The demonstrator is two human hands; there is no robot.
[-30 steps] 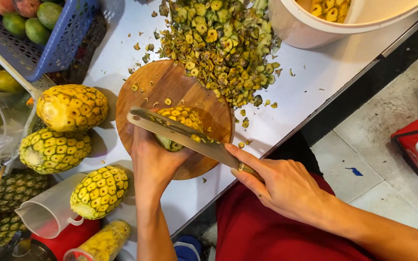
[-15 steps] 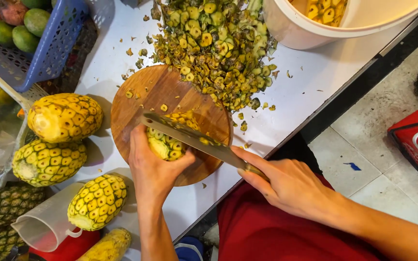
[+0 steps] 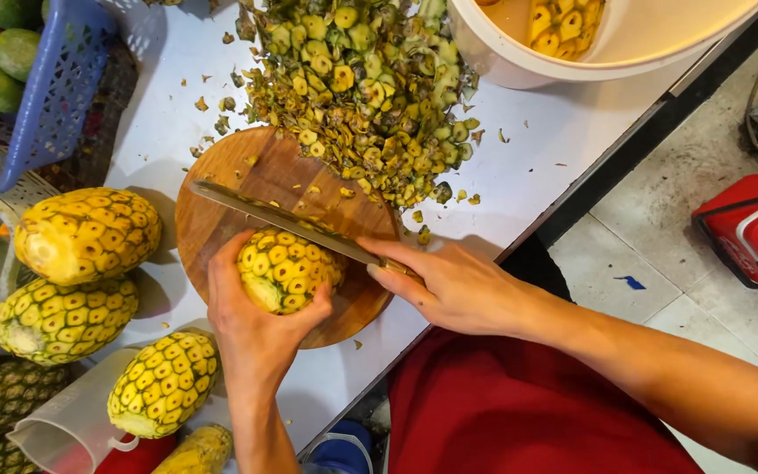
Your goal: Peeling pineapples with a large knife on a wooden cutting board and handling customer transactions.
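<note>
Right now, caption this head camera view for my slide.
Left hand steadies a pineapple on a round board; right hand slices with a long knife.

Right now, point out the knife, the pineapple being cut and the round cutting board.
knife [image 3: 261,211], head view, on the flat of the blade.
pineapple [image 3: 284,268], head view, on its yellow peeled side.
cutting board [image 3: 256,171], head view, on bare wood above the blade.

My left hand [image 3: 256,338] grips a pineapple [image 3: 284,270] on the round wooden board [image 3: 221,219], right hand [image 3: 458,285] laying the long knife [image 3: 282,219] across it.
</note>
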